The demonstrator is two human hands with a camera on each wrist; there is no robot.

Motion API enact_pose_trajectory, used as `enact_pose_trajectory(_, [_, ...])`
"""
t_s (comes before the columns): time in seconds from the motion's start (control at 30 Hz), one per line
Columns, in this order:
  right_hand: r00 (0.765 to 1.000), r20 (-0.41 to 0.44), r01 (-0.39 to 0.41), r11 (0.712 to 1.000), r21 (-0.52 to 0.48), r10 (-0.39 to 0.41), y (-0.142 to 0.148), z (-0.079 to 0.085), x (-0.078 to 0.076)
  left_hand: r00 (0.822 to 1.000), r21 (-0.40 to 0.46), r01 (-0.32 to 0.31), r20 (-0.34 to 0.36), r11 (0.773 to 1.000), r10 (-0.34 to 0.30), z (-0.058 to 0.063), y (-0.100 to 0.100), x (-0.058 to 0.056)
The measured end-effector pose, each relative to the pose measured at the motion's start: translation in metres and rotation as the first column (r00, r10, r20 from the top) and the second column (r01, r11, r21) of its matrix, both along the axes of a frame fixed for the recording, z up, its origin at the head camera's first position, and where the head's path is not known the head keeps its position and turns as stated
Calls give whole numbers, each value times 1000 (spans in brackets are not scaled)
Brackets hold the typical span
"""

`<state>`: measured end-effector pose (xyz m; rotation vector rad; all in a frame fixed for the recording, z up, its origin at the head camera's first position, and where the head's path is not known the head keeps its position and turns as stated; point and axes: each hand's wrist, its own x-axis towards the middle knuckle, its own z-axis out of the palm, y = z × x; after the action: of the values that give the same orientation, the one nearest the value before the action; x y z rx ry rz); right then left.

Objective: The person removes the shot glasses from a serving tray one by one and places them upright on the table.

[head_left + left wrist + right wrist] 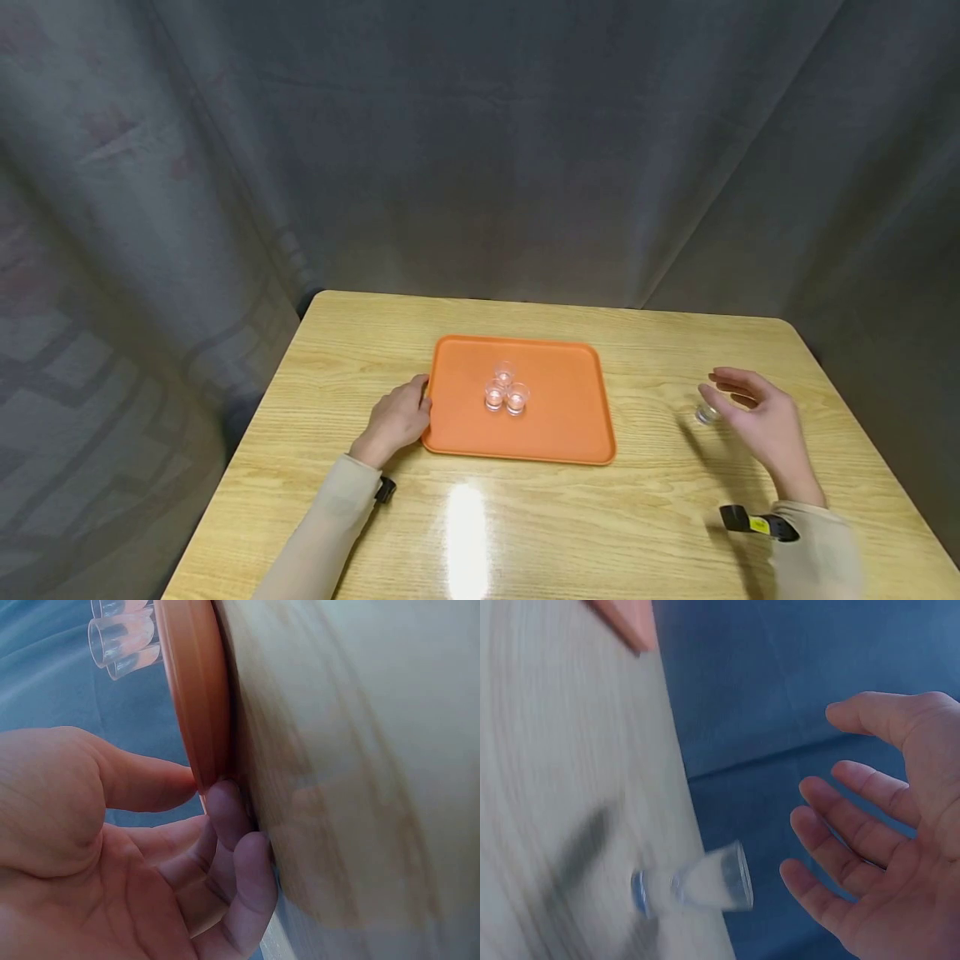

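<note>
Orange tray on the table is pinched at its edge by the left hand, 3 glasses clustered on it. Pickup step, seemingly: nothing's held in the spread right hand near a 4th glass, upright off the tray, so a pinch is probably needed.

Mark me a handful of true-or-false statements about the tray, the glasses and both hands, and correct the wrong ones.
1. Three glasses stand on the tray. True.
2. The left hand hangs well away from the tray. False: the left hand grips its left edge.
3. A fourth glass stands on the table, off the tray. True.
4. The right hand is gripping a glass. False: the right hand is open beside the fourth glass, holding nothing.
5. The tray is orange. True.
</note>
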<state>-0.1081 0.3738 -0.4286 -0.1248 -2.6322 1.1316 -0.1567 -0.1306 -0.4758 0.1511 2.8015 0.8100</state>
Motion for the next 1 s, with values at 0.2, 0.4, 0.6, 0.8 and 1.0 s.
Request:
enact_pose_trajectory(0.2, [998,0,-60,998,-7,60,-18,5,-3,1000,9,-1,13,1000,0,1,1,1])
enact_pose_trajectory(0.4, [994,25,-109,994,5,109,-37,5,-10,1000,4,-3,10,1000,3,2,1,1])
enact_pose_trajectory(0.6, [982,55,-179,983,-44,182,-59,1,-18,1000,0,-6,15,1000,6,2,0,0])
enact_pose_trajectory(0.8, [966,55,-248,964,-97,254,-83,-3,-29,1000,-1,-8,20,1000,8,2,-1,0])
enact_pose_trajectory(1.0, [951,65,-293,949,-119,301,-105,-6,-34,1000,-5,-3,20,1000,3,2,0,0])
